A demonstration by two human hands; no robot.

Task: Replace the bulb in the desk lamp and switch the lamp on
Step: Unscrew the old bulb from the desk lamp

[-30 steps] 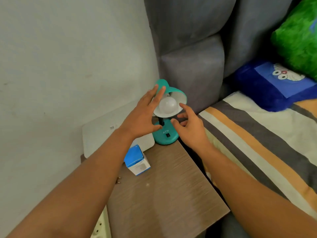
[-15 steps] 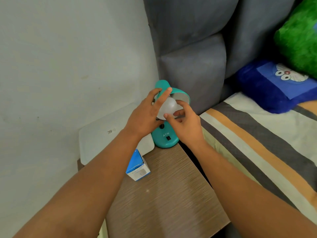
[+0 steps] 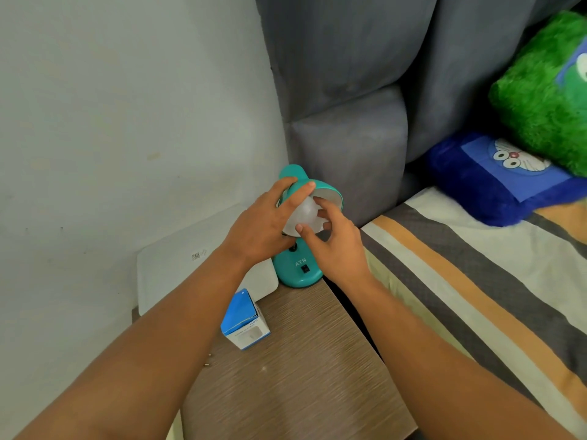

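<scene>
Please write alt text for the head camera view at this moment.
Right hand pinches the frosted white bulb in the teal desk lamp, while the left hand rests straight fingers on its shade. The lamp stands on a brown wood-grain bedside table beside a blue-and-white bulb box.

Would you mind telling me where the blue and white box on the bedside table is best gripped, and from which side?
Probably by its two opposite upright side walls, coming from above. The blue and white box stands upright on the bedside table, apart from the lamp base and the white flat item, so its top and sides are free. Both hands are busy at the bulb.
</scene>
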